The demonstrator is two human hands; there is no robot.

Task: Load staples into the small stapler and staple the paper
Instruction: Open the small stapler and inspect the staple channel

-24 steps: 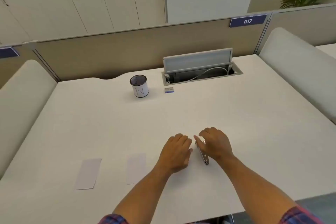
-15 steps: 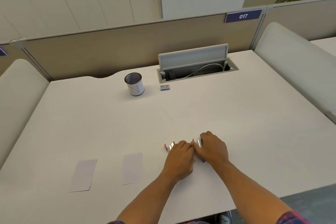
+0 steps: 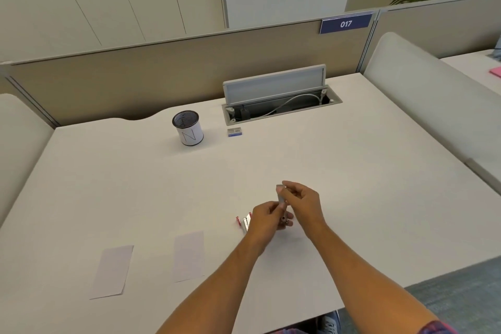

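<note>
The small stapler, red and silver, is held between both hands just above the white desk. My left hand grips its lower part, whose red and silver end sticks out to the left. My right hand pinches the grey upper arm, which stands swung up and open. Two slips of paper lie flat at the front left. A small blue staple box rests near the back, far from both hands.
A white pen cup stands at the back, left of the staple box. Behind the box an open cable tray has its lid raised. Padded dividers flank the desk, and the front edge is close to my arms.
Both hands have lifted from the desk with the stapler. The upper arm, which lay flat under my right hand, now stands swung up; my left hand has closed on the lower part.
</note>
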